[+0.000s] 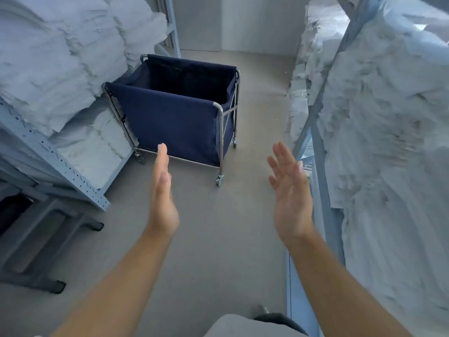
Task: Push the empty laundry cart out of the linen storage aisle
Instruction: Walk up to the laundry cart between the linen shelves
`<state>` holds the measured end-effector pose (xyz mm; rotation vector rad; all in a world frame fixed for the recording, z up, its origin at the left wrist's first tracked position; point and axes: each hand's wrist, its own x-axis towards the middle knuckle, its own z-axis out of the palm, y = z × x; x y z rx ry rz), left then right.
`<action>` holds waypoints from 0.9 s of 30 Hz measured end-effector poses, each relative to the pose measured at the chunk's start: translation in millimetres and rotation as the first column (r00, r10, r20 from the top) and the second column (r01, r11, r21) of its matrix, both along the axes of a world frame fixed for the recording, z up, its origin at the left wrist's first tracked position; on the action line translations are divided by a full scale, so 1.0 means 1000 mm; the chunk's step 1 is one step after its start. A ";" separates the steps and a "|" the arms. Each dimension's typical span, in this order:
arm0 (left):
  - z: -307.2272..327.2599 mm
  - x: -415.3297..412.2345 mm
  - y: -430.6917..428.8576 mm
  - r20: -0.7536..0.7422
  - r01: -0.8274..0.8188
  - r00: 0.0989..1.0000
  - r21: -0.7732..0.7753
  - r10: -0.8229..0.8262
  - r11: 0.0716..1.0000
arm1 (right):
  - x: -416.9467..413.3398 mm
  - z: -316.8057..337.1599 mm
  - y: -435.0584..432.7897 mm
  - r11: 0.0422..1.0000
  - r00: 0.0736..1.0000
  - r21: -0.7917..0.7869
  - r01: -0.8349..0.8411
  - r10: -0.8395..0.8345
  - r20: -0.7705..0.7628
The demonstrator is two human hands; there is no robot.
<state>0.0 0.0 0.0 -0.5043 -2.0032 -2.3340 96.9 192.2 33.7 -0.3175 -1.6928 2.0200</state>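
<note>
Two hands, left hand (162,188) and right hand (290,190) spread, holding nothing, navy laundry cart (175,117) empty

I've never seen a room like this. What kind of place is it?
Most likely a linen storeroom, perhaps in a hotel or laundry. Metal shelves on both sides are packed with folded white linen, and an empty blue laundry cart on wheels stands in the narrow aisle between them.

White folded linen (60,59) is piled on a pale blue metal shelf rack (60,164) at the left, and more linen (388,142) fills the rack (323,93) at the right; grey floor (218,239) runs between them to a pale wall (243,23) at the far end
</note>
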 end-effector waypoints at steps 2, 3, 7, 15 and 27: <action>-0.001 -0.005 0.002 0.016 -0.019 1.000 -0.021 0.019 1.000 | -0.005 -0.001 0.000 1.000 0.999 -0.002 0.012 -0.012 0.031; -0.002 -0.009 0.003 0.026 -0.011 1.000 -0.031 0.012 0.999 | -0.008 -0.004 0.001 1.000 0.999 0.004 0.012 -0.012 0.043; -0.008 -0.025 0.012 0.053 0.008 0.999 -0.044 -0.006 0.999 | -0.024 -0.010 0.007 1.000 0.997 -0.001 0.000 0.000 0.073; -0.013 -0.065 0.031 0.040 -0.004 0.999 -0.067 0.007 0.998 | -0.073 -0.017 0.030 1.000 0.999 -0.021 -0.008 0.009 0.049; -0.015 -0.154 0.100 0.030 -0.069 0.997 -0.086 0.071 0.994 | -0.176 -0.025 0.105 0.995 0.996 -0.092 -0.025 0.033 0.087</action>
